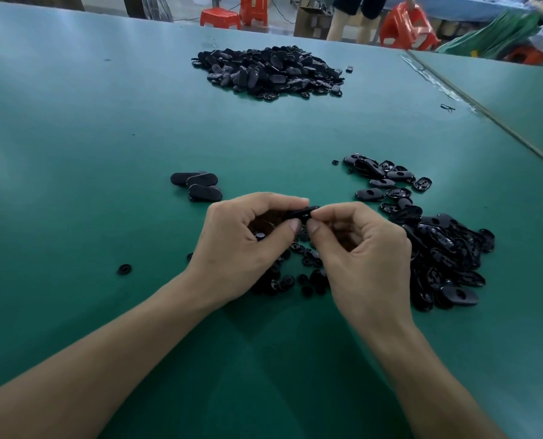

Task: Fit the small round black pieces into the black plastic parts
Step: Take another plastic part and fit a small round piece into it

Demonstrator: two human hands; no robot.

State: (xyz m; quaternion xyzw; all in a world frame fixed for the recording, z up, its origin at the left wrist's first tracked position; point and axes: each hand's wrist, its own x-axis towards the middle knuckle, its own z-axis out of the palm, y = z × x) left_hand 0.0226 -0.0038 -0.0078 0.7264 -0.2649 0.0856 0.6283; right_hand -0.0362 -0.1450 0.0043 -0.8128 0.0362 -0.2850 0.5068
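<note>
The left grip (248, 242) and right grip (362, 248) meet just above the counter (73, 160). Both are narrowed to a thumb-and-forefinger pinch on one black plastic part (300, 213), held edge-on between them; whether a round piece already sits under the right fingertips is hidden. Directly beneath lie the small round pieces (308, 264), loosely scattered, with one stray piece (124, 269) well off to the left. The likely trouble is that a round piece is tiny and smooth, so uneven thumb pressure could cock it in its hole or pop it out to drop among the identical ones below. Squeezing the thin shell hard might also flex it and let it slip. The parts are shallow oval shells, glossy and ribbed inside with a hole in the middle, matte on the outer face. A loose pile of shells (444, 258) sits just right of the right grip, three matte-side-up shells (197, 185) lie near the left one, and a big heap (270, 71) rests far across the smooth green counter.
</note>
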